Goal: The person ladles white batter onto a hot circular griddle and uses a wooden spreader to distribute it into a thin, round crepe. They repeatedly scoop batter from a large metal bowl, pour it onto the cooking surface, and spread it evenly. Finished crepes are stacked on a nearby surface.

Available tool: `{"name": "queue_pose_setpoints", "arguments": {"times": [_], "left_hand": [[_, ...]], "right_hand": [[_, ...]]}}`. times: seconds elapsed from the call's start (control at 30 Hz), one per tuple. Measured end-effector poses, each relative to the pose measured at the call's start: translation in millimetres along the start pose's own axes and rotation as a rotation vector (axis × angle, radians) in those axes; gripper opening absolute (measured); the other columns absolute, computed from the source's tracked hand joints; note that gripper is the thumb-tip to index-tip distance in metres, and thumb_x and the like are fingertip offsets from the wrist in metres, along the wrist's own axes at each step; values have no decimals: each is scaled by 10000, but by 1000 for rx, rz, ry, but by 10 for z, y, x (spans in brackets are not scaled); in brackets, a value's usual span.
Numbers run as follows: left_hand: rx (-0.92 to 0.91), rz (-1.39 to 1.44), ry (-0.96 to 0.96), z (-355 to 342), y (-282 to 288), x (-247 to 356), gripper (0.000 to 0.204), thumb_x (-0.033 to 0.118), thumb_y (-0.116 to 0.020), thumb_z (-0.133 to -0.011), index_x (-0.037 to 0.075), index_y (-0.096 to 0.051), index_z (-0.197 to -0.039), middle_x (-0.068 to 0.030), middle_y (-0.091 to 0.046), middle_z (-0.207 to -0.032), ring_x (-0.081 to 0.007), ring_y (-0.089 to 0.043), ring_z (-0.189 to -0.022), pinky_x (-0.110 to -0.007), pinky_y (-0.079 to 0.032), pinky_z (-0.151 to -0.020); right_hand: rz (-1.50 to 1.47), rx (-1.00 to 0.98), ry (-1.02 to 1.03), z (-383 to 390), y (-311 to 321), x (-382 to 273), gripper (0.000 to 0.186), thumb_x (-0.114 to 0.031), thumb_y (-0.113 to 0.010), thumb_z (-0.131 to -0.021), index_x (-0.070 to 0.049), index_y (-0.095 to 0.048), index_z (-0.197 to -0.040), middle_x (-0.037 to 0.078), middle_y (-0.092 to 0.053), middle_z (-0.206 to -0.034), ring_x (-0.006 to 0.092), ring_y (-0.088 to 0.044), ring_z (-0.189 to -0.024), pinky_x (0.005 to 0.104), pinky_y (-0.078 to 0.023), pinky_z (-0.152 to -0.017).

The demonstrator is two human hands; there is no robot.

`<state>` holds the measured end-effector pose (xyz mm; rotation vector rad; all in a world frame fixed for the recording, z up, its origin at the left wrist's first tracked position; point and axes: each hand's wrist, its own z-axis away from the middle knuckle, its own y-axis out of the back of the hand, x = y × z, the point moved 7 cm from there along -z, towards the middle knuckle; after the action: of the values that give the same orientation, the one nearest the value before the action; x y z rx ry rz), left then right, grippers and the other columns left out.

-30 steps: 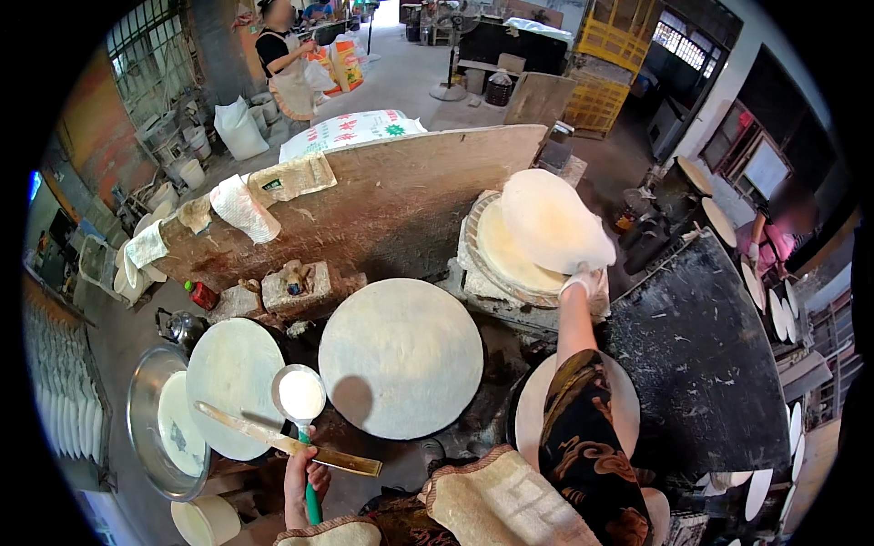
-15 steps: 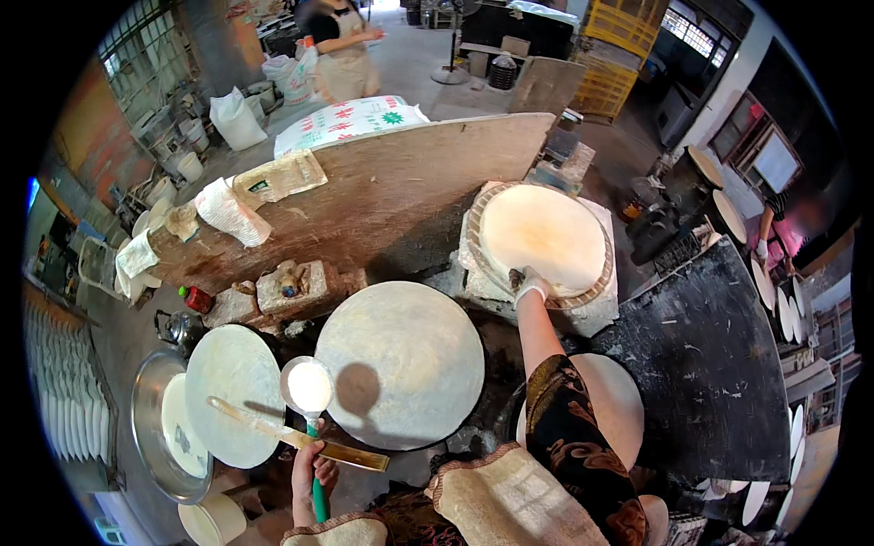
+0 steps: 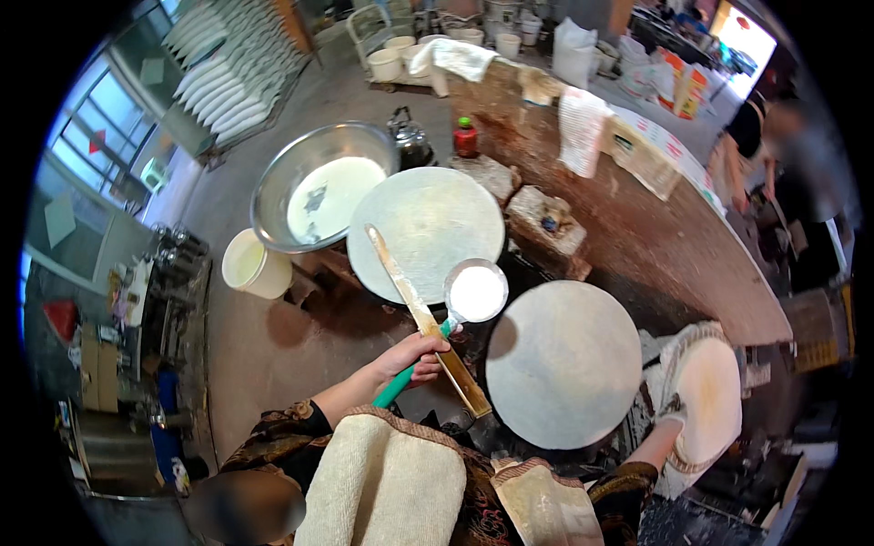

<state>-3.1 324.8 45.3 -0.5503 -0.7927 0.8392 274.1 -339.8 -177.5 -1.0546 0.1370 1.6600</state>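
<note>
My left hand is closed round the green handle of a ladle and a long flat wooden spatula. White batter fills the ladle's bowl, and the two tools cross at my fingers. Beneath them lie the edges of two round griddles, the left one and the right one. At the far right, my right hand reaches to the near edge of a round woven tray bearing pale flat pancakes. Its fingertips look dark, and its finger positions are unclear.
A steel basin of white batter stands behind the left griddle, with a white bucket beside it. A kettle and a red bottle stand beyond. A wooden board with cloths curves behind; another person stands past it.
The view has swung left, bringing the basin and bucket further in and moving the tray to the right edge. My left hand still holds ladle and spatula; my right hand stays by the tray.
</note>
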Motion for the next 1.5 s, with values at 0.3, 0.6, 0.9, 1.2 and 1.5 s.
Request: {"name": "queue_pose_setpoints", "arguments": {"times": [0.3,0.6,0.9,1.2,1.5], "left_hand": [[58,-106,-183,147,1090,1023,201,91,-558,-860,96,-426,-710,45,-383,-463,-61,-368,-335,-203,-296,-313],[56,-308,-235,-257,2549,2610,259,338,-580,-902,112,-459,-857,57,-381,-487,-56,-361,-352,-202,-287,-320],[696,181,-161,-833,5030,3143,202,252,-529,-897,56,-481,-904,-40,-450,-577,-150,-424,-424,-293,-364,-379],[649,-173,-69,-1114,5346,3475,181,175,-489,-899,32,-482,-1010,-53,-458,-566,-175,-440,-409,-323,-394,-381],[949,-726,-235,-976,5733,4098,384,192,-472,-874,25,-428,-1216,-194,-606,-766,-314,-602,-529,-418,-492,-510]], "right_hand": [[464,-731,-193,4163,-1966,1856,449,-306,-515,-899,-25,-471,-1246,94,-581,-1138,201,-555,-891,324,-494,-781],[1277,-1508,-300,7301,-2201,5852,360,-218,-484,-921,-43,-484,-1236,202,-606,-1061,320,-620,-859,399,-498,-743],[2275,-1426,572,7439,-3055,6357,422,-243,-397,-934,-109,-421,-1333,255,-627,-952,398,-617,-885,487,-478,-749],[2202,-1431,-14,7702,-2743,6653,435,-279,-377,-930,-78,-444,-1310,273,-596,-1051,405,-582,-980,459,-456,-858],[2417,-1196,272,7025,-2517,6634,444,-279,-361,-948,-136,-385,-1368,268,-607,-1007,424,-590,-903,492,-462,-774]]}}
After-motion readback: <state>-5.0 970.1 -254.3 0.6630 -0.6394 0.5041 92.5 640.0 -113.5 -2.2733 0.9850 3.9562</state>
